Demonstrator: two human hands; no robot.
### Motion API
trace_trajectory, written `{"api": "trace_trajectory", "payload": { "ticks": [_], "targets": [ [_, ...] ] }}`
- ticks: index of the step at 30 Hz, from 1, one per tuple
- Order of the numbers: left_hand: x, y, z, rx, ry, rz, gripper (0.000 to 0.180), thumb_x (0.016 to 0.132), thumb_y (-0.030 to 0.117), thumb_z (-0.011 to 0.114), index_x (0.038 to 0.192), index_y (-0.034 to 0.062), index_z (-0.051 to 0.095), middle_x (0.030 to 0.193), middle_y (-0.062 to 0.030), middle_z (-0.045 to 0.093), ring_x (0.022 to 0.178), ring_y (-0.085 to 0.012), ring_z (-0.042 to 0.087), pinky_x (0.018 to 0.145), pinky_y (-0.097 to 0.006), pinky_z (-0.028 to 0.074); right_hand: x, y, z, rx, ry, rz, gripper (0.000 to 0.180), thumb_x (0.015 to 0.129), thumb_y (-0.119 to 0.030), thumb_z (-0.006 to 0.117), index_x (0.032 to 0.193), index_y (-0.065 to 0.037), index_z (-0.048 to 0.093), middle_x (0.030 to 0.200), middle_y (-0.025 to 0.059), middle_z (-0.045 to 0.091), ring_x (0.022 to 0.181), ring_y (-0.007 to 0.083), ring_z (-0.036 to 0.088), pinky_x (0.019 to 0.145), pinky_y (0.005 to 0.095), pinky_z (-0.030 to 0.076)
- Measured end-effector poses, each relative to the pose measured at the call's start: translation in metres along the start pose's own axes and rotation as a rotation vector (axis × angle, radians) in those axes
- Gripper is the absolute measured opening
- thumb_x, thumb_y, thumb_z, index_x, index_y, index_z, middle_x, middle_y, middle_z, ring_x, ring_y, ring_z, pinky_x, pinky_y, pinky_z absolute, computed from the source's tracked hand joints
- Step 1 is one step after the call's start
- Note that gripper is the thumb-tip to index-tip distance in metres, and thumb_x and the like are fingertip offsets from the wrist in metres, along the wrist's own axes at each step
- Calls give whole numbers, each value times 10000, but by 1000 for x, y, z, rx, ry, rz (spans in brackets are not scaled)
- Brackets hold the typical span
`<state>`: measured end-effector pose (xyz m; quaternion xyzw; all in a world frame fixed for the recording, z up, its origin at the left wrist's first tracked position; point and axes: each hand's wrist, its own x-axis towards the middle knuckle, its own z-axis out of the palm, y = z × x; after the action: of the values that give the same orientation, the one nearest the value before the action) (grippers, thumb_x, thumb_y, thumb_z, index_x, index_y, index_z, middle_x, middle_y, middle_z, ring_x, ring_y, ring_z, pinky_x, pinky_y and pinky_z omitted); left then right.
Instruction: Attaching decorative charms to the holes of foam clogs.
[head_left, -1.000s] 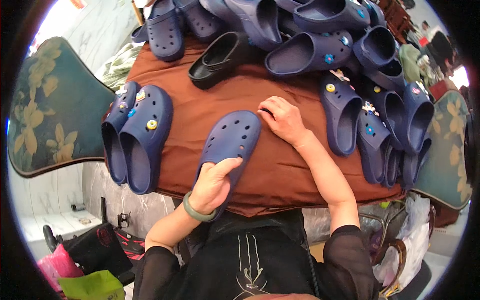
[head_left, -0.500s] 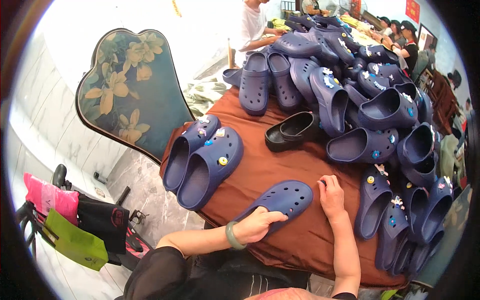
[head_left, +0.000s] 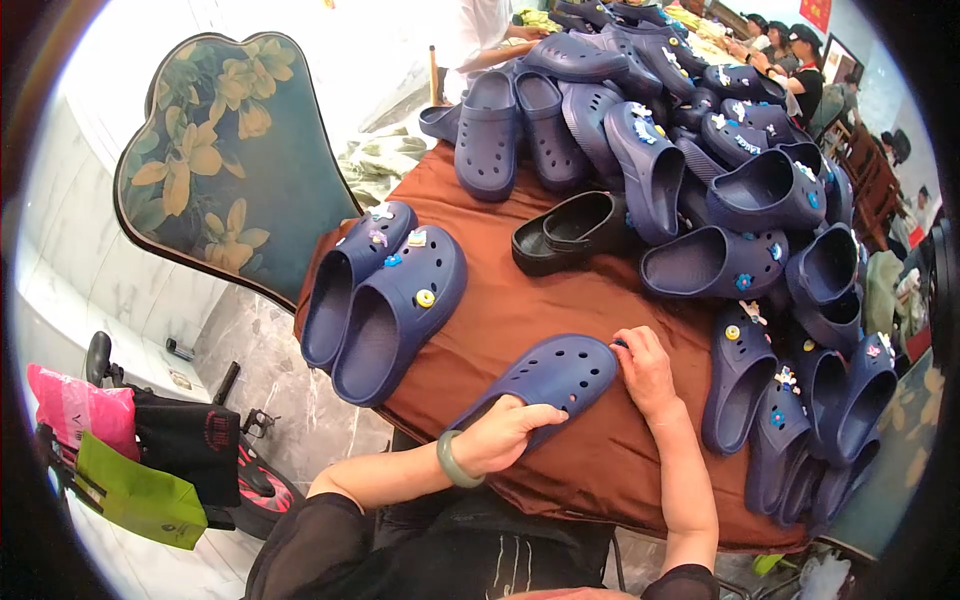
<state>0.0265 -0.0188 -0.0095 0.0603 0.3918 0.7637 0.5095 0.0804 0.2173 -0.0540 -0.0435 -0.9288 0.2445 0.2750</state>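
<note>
My left hand (head_left: 498, 432), with a green bangle at the wrist, grips a navy clog (head_left: 558, 375) at its side. The thumb lies over the upper and the fingers are hidden beneath. This clog's toe points up and right, and no charms show on its holes. At the toe, my right hand (head_left: 645, 368) is closed in a pinch, with a small dark bit at the fingertips that is too small to name. To the left stands a pair of navy clogs (head_left: 400, 320) with colourful charms. A black clog (head_left: 568, 232) lies beyond my hands.
A brown cloth (head_left: 480, 285) covers the table. Many navy clogs (head_left: 765, 190) are heaped at the back and right, several decorated. A floral chair back (head_left: 240, 160) stands at left, near bags (head_left: 140, 490) on a bike. Other people (head_left: 800, 70) sit at the far end.
My right hand has come closer to the toe of the held clog. My left hand keeps its grip. The whole view has shifted slightly, so the scene sits higher and further left.
</note>
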Motion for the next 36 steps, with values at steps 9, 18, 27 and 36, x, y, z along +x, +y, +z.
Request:
{"api": "trace_trajectory", "payload": {
  "ticks": [9,18,27,36],
  "targets": [
    [-3,5,1,-9,-26,-29,396,846,-12,608,1233,-26,526,1212,-63,560,1105,-151,522,993,-306,401,3,-1,-5,-10,-102,-32,136,796,-44,651,925,-36,607,893,112,585,891,303,559,767,398,477],
    [-7,6,0,12,-25,-77,469,835,-28,608,1286,2,481,1246,-51,523,1126,-142,493,985,-297,395,4,-3,-5,-4,-90,-51,160,791,-44,654,948,-33,621,908,108,594,883,308,549,770,398,472],
    [3,3,5,8,-42,-92,420,829,-23,619,1235,9,516,1187,-34,552,1073,-135,512,960,-295,405,-4,7,-5,-10,-51,-65,179,782,-35,662,955,-32,616,918,110,594,892,308,548,765,402,473],
    [-3,13,10,97,44,-4,329,822,-22,626,1148,12,588,1136,-43,610,1059,-149,557,968,-311,409,4,5,-1,-30,-46,-124,183,782,-72,665,948,-51,592,909,112,574,888,307,544,768,392,481]
  ]
}}
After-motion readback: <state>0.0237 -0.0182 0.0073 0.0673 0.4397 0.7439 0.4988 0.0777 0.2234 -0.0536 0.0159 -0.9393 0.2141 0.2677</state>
